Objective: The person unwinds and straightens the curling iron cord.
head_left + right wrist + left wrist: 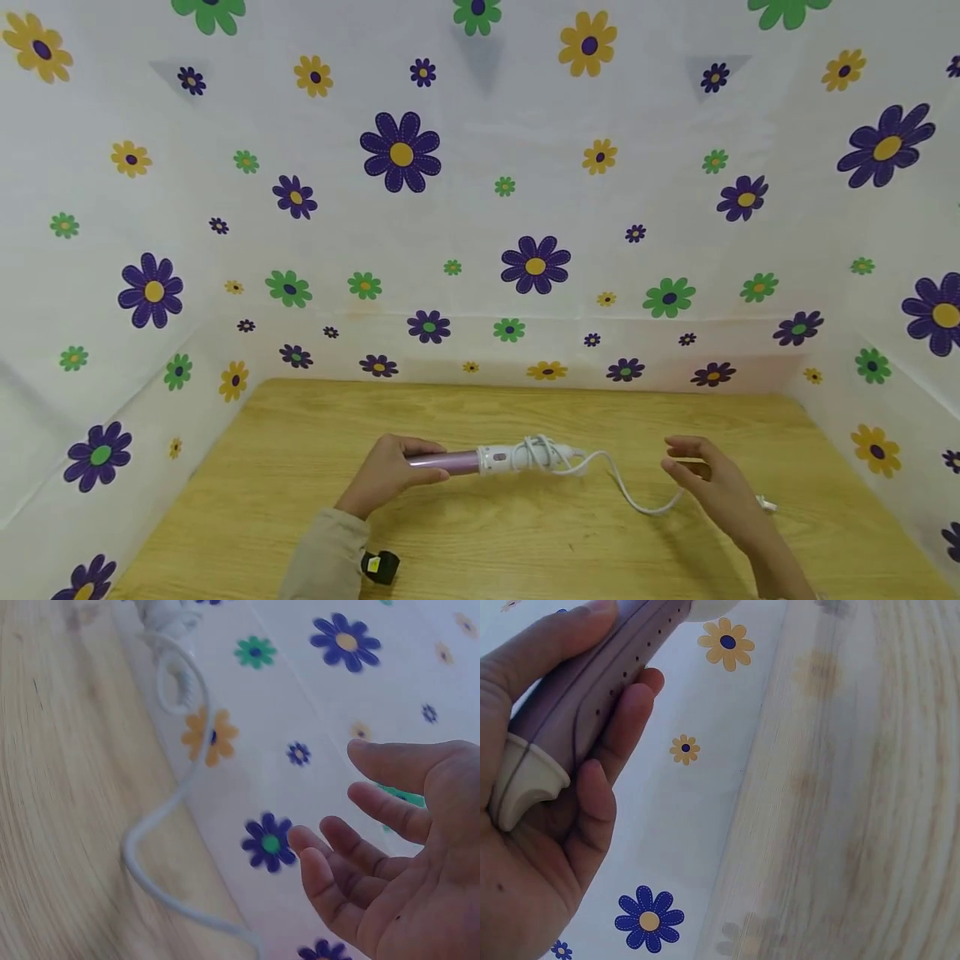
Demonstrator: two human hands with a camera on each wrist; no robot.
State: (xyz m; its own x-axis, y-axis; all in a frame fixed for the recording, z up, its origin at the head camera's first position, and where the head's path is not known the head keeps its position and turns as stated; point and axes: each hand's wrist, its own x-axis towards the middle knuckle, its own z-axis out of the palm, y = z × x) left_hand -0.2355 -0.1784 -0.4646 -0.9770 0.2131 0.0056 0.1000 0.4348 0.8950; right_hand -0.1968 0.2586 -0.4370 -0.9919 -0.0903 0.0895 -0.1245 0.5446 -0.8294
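In the head view my left hand [387, 473] grips the purple end of a hair styling iron [457, 462], thumb along one side and fingers round the other. The left wrist view shows its purple body [574, 705], with a row of small holes and a cream end cap [529, 776] against the palm. White cord [536, 454] is wound round the iron's white part. A loose length [161, 814] runs off toward my right hand [716, 487], which hovers with relaxed, parted fingers and holds nothing. The white plug [767, 503] shows just beyond that hand.
A wooden table [585, 558] lies beneath both hands. White cloth walls [480, 225] with printed flowers enclose its back and sides. A small black item with a yellow label [381, 567] is beside the left sleeve [326, 554].
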